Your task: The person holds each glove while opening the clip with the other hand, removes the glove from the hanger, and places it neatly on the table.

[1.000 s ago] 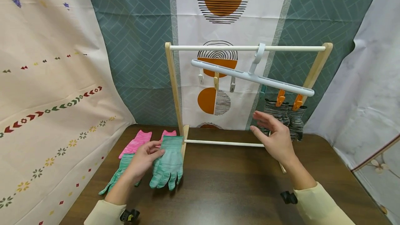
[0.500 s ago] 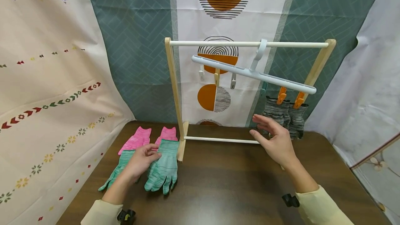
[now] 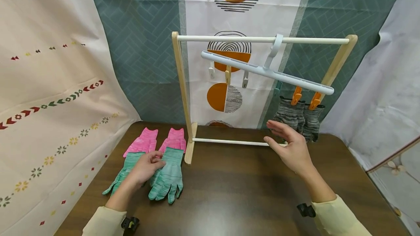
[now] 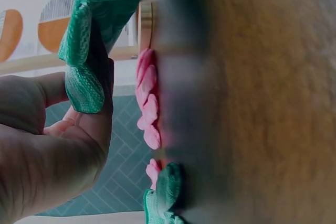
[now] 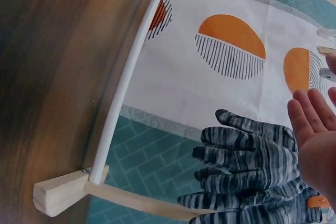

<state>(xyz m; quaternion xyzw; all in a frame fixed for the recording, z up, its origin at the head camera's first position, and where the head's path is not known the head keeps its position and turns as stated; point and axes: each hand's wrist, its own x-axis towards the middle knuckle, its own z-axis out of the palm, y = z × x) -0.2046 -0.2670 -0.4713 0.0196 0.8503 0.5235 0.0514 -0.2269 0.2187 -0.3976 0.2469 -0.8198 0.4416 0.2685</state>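
Between the thumb and fingers of my left hand (image 3: 146, 166) I pinch the upper left edge of a green knit glove (image 3: 170, 174). It hangs fingers-down, overlapping a pink glove (image 3: 174, 139) in the head view. A second green glove (image 3: 123, 174) lies left of my wrist, over part of another pink glove (image 3: 142, 141). My right hand (image 3: 292, 148) is raised with fingers spread and holds nothing. Grey-and-black striped gloves (image 5: 252, 156) hang close beside it, held by orange clips (image 3: 296, 95) on a light blue hanger (image 3: 259, 69).
A rack with wooden posts (image 3: 181, 79) and a white top bar (image 3: 223, 39) stands at the back of the brown table (image 3: 236, 196). The hanger tilts down to the right. Several other clips (image 3: 228, 75) hang from it. Patterned cloths (image 3: 141, 46) surround the table.
My left hand has moved left and down, bringing the green glove away from the rack's left post and over the pink glove. My right hand stays nearly still while the head view tilts down slightly.
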